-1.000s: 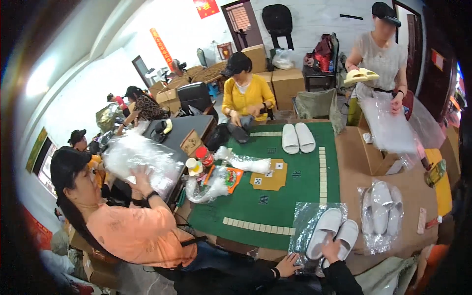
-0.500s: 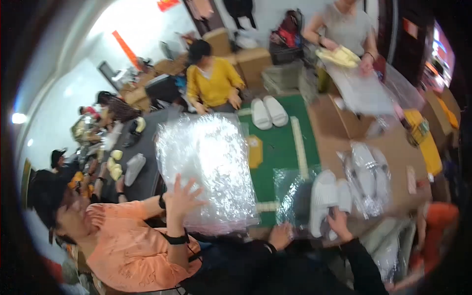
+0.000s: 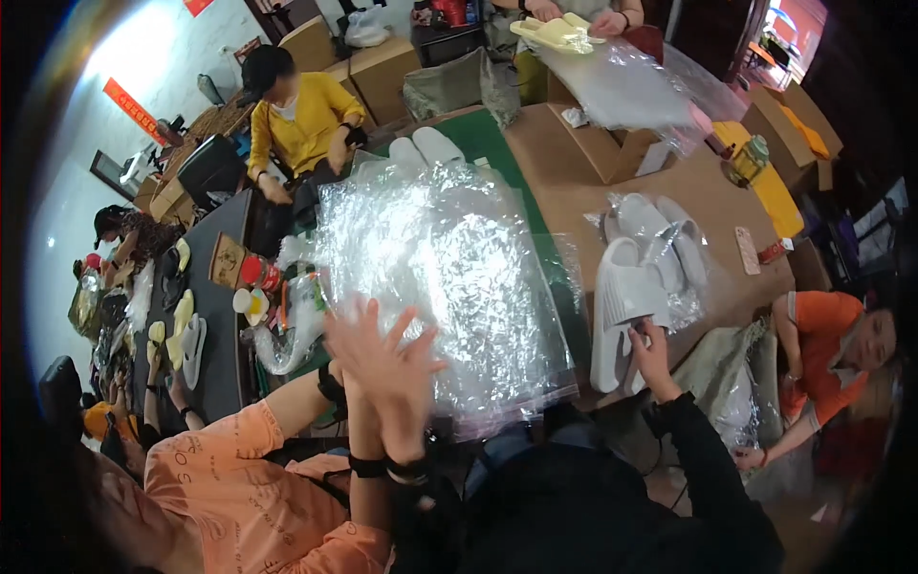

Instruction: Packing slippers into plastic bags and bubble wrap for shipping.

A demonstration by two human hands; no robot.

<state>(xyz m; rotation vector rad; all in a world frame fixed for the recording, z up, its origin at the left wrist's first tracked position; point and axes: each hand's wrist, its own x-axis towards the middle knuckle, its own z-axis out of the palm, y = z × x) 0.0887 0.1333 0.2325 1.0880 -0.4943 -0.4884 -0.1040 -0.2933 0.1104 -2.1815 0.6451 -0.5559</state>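
- White slipper (image 3: 622, 304) stands on end at the near edge of the brown table (image 3: 574, 182), toe away from the person.
- Right hand (image 3: 655, 352) comes up under its heel end, fingers curled and seemingly pinching the sole; black sleeve behind it.
- Left hand: hidden, so I can't tell its state.
- Just beyond, touching the slipper, a clear bag of white slippers (image 3: 669, 234) lies flat.
- Best grip, I'd judge: thumb and fingers firm across the heel, so the soft sole doesn't fold or tip onto that bag.
- To the left, a co-worker's hands (image 3: 382, 368) lift a big sheaf of clear bags (image 3: 445, 277) over the green mat (image 3: 488, 143). Keep the slipper clear of that crinkly edge.
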